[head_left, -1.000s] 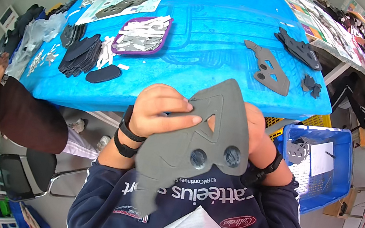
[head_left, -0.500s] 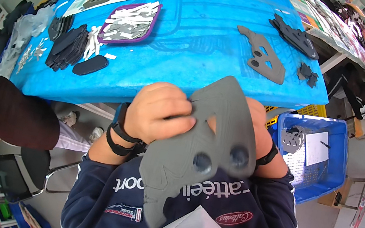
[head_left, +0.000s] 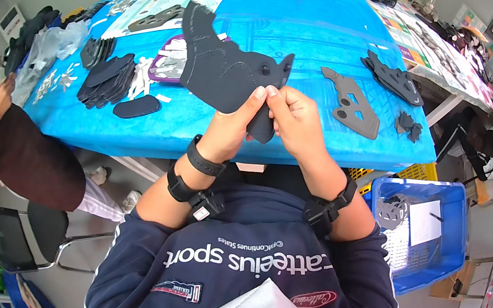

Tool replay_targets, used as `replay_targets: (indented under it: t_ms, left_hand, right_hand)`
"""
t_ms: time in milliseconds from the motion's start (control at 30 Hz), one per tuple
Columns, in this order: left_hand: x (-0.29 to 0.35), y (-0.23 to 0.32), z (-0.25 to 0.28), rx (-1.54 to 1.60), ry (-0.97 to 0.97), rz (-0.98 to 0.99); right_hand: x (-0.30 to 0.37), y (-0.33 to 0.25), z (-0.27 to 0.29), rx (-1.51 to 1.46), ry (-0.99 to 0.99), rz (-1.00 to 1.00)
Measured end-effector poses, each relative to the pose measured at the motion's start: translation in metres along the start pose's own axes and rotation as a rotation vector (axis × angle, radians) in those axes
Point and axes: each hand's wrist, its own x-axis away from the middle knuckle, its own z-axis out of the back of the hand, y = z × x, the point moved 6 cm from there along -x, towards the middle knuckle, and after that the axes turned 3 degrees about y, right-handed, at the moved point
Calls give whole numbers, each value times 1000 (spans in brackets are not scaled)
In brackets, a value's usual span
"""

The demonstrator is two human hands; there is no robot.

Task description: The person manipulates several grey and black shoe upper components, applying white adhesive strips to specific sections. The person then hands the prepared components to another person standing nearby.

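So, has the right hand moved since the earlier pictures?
Yes: judged against the blue crate, the right hand has moved left and farther up the picture.

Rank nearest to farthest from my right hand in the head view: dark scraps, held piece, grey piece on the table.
1. Held piece, pinched by the right hand.
2. Grey piece, right of the hand.
3. Dark scraps, farther right.

pass: tbl (head_left: 316, 41) btw held pc (head_left: 221, 74) & gray cutout (head_left: 351, 122) | obst L: purp tray (head_left: 164, 79), dk stack (head_left: 106, 80)
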Motion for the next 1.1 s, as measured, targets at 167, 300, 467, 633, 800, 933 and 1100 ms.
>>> replay_targets:
  t_ms: [167, 300, 467, 633, 800, 933, 1100]
  left_hand:
    - [15, 24, -12, -63, -89, -6]
    - [57, 22, -16, 216, -69, -16]
    - [72, 16, -13, 273, -113, 84]
    - [74, 52, -19, -158, -281, -190]
    - [81, 47, 2, -253, -390, -157]
    - [68, 58, 25, -302, -178, -321]
    - [95, 158, 16, -755, 371, -1193]
  right_hand:
    - [22, -14, -7, -200, -58, -111]
    - [60, -21, -20, -544, -110, -239]
    - [75, -21, -31, -748, -151, -325]
    - [74, -45, -27, -402, -348, -100]
    - [79, -49, -25, -4, -466, -135]
    - [73, -52, -17, 230, -400, -4]
    - [68, -56, -19, 658, -344, 353]
